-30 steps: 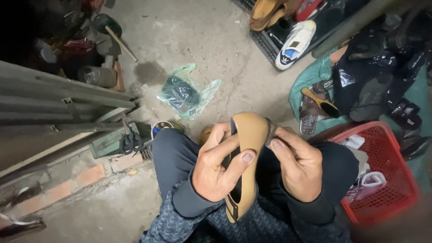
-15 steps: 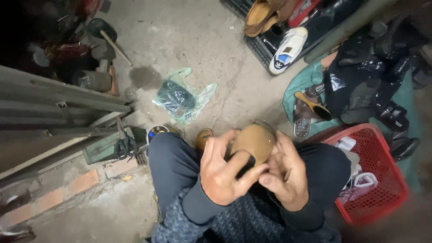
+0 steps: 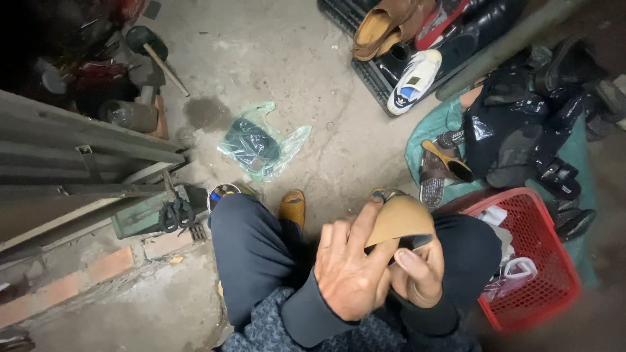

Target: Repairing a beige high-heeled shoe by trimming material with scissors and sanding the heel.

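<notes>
I sit with both knees up and hold a tan-soled shoe (image 3: 399, 218) over my lap, its sole facing up. My left hand (image 3: 349, 270) lies across the sole with the fingers pressing on it. My right hand (image 3: 417, 274) grips the shoe from beneath, thumb against its dark edge. The upper of the shoe is mostly hidden behind my hands. A second tan shoe (image 3: 293, 207) rests on the floor between my legs.
A red mesh basket (image 3: 544, 261) with white items stands at my right knee. A green plastic bag (image 3: 257, 146) lies on the concrete ahead. Shoes crowd a black rack (image 3: 404, 58) and a teal cloth (image 3: 443, 130) at right. Metal beams (image 3: 78, 163) and tools fill the left.
The shoe has been turned from standing lengthwise to lying flatter and lower in my lap. Both hands closed in around it and shifted right.
</notes>
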